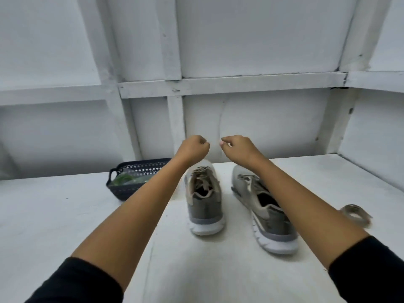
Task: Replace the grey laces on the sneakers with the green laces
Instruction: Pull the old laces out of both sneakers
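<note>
The left hand (192, 147) and right hand (238, 147) hang above the 2 sneakers (204, 206) mid-surface (65, 215), fingers curled; if they pinch something, I cannot tell. 1 grey lace (356, 213) lies near the right edge; green laces (124, 179) lie in the basket (140, 169), back left.

White table (54, 215), faint scuffs. Dark perforated basket (140, 169) on it, left rear, close to wall, handle twd left. White wall (262, 40) behind, panelled w/ crossed battens; dark cracks at joints, upper right.
</note>
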### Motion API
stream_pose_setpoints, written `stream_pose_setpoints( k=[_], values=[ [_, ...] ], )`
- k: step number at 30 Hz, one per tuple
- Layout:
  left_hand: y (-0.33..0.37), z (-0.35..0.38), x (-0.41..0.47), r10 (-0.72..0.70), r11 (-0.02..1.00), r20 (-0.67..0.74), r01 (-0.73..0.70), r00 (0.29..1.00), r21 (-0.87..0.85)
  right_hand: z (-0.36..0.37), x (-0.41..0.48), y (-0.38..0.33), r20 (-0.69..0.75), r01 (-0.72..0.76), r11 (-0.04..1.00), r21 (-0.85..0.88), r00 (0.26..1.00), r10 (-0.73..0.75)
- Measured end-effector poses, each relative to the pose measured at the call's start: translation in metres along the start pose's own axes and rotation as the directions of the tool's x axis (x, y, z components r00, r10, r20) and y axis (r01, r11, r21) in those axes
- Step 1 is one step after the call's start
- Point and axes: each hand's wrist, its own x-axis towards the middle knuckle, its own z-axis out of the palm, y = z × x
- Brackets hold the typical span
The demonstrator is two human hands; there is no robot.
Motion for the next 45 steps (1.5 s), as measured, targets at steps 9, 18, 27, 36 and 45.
stream_pose_setpoints(
  k=[9,18,27,36,45],
  values=[
    [-0.072,0.007,-0.014,-0.041,0.998,0.124,0.035,0.991,0.05,0.072,-0.005,-0.013,0.161,-0.06,0.984,-0.167,0.983,0.087],
    [-0.081,0.033,-0.027,-0.006,1.0,0.056,0.005,0.998,0.011,0.09,-0.012,0.0,-0.013,-0.132,0.981,-0.144,0.991,0.131],
    [-0.072,0.029,-0.065,0.134,0.991,0.063,-0.134,0.989,-0.008,0.078,-0.046,-0.01,-0.126,-0.125,0.988,-0.088,0.986,0.113],
    [-0.065,0.036,-0.094,0.208,0.96,0.04,-0.212,0.977,0.182,0.083,-0.073,-0.004,-0.137,-0.137,0.991,0.005,0.981,0.136],
    [-0.073,0.043,-0.091,0.136,0.989,-0.049,-0.138,0.99,-0.052,0.066,-0.079,0.014,-0.013,-0.104,0.962,0.251,0.994,0.111]
  ],
)
